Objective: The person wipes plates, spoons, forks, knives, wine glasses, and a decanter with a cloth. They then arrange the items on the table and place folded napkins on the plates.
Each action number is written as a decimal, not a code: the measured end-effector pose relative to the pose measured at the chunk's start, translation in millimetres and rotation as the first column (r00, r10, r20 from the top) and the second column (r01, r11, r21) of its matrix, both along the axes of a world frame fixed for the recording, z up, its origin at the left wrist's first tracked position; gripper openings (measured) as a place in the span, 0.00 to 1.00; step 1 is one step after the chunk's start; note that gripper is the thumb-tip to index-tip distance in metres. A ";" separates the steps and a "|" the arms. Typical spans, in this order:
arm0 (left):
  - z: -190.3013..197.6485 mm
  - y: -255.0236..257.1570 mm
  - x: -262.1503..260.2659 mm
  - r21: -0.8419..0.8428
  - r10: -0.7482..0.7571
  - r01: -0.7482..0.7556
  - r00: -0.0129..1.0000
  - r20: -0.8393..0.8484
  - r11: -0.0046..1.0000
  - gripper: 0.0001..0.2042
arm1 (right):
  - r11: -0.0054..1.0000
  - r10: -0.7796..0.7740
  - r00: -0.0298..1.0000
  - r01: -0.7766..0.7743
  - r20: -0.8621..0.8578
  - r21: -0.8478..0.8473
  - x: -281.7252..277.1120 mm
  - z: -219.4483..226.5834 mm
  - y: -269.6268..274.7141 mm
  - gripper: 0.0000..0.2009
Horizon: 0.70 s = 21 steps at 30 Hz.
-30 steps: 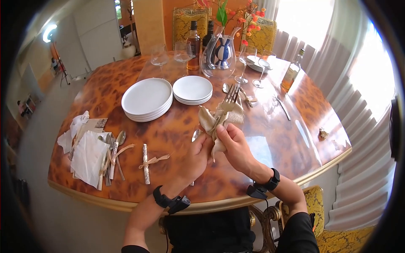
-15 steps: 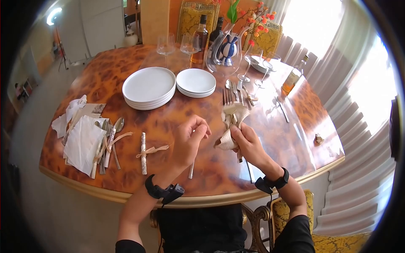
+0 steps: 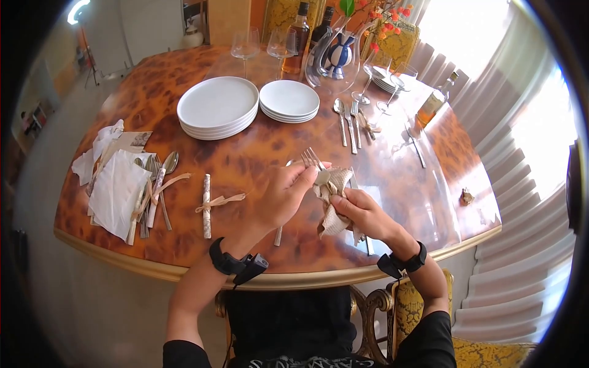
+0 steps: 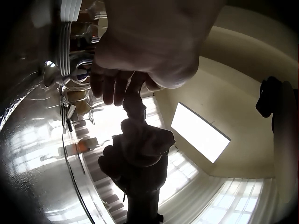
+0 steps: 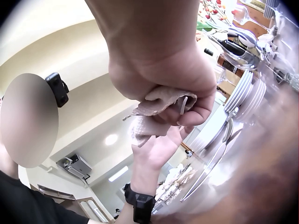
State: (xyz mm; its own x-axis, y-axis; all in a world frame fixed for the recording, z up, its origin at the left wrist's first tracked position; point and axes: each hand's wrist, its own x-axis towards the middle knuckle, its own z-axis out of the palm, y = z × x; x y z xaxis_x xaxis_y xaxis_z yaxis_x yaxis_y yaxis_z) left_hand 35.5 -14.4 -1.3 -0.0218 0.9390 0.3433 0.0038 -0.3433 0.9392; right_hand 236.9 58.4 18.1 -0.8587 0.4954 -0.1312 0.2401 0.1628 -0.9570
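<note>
A fork (image 3: 311, 159), its tines pointing up and away, stands out of a crumpled beige cloth (image 3: 337, 184). My left hand (image 3: 287, 193) pinches the fork near its head between thumb and fingers. My right hand (image 3: 368, 213) grips the cloth lower down; in the right wrist view the cloth (image 5: 161, 105) is bunched in curled fingers. Under the hands, a spoon and a knife lie partly hidden on the table. Left of them is a rolled paper (image 3: 207, 208) tied with a raffia bow.
Large plates (image 3: 218, 107) and small plates (image 3: 289, 99) are stacked beyond the hands. White napkins (image 3: 119, 193) with cutlery lie at the left. A spoon, knife (image 3: 351, 129) and fork lie farther right. Wine glasses, bottles and a glass vase (image 3: 334, 64) stand at the back.
My left hand let go of the cloth, moved away from it, then came back to the fork. My right hand has kept hold of the cloth and moved lower right. The fork now leans left.
</note>
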 end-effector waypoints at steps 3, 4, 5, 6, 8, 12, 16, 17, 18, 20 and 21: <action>-1.2 1.1 1.8 0.027 0.083 -0.081 0.993 -0.087 0.996 0.22 | 0.996 0.041 0.998 -0.044 0.037 0.080 2.3 6.7 -5.3 0.17; -2.0 1.2 1.5 0.048 0.116 -0.111 0.987 -0.112 0.993 0.23 | 0.992 0.067 0.996 -0.073 0.065 0.106 2.4 11.0 -8.1 0.18; -2.9 1.1 1.3 0.069 0.150 -0.142 0.979 -0.136 0.987 0.23 | 0.974 0.123 0.977 -0.152 0.172 0.167 7.5 14.6 -2.0 0.17; -2.8 1.4 0.1 0.038 0.207 -0.205 0.973 -0.102 0.978 0.23 | 0.973 0.132 0.974 -0.163 0.184 0.161 10.1 16.2 -2.1 0.17; -4.8 2.5 -3.9 0.002 0.279 -0.279 0.958 -0.065 0.960 0.23 | 0.986 -0.154 0.984 0.148 0.086 0.072 12.0 18.3 -2.2 0.16; -0.4 -1.5 3.0 -0.116 0.255 -0.246 0.964 0.071 0.962 0.23 | 0.827 -0.434 0.857 0.501 -0.278 0.255 6.3 15.3 10.7 0.13; -14.2 1.3 -3.8 -0.087 0.192 -0.179 0.966 0.174 0.980 0.23 | 0.422 0.092 0.984 0.102 -0.154 0.901 -28.0 33.8 -12.7 0.26; -16.1 9.1 -2.7 -0.043 0.249 -0.245 0.945 0.212 0.969 0.22 | 0.384 0.081 0.991 0.071 -0.110 0.921 -33.4 27.8 -17.7 0.26; -17.2 10.5 -3.2 -0.043 0.252 -0.248 0.944 0.211 0.968 0.22 | 0.344 0.072 0.995 0.037 -0.066 0.938 -36.1 22.7 -22.1 0.26; -8.2 5.7 -5.0 -0.168 0.371 -0.335 0.885 0.281 0.927 0.21 | 0.291 0.054 0.997 0.037 -0.055 0.956 -31.0 12.8 -17.4 0.26; -9.2 7.2 -8.8 -0.147 0.393 -0.365 0.877 0.278 0.919 0.21 | 0.234 0.029 0.998 0.039 -0.047 0.971 -26.9 11.0 -14.0 0.25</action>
State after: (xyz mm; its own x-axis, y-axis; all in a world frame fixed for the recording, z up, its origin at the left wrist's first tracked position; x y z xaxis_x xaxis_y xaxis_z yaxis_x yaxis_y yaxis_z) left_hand 26.7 -7.2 -10.4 -0.4694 0.8640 0.1820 -0.1655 -0.2886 0.9431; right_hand 209.9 44.3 29.1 -0.8430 0.2189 0.4914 0.2088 0.9750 -0.0760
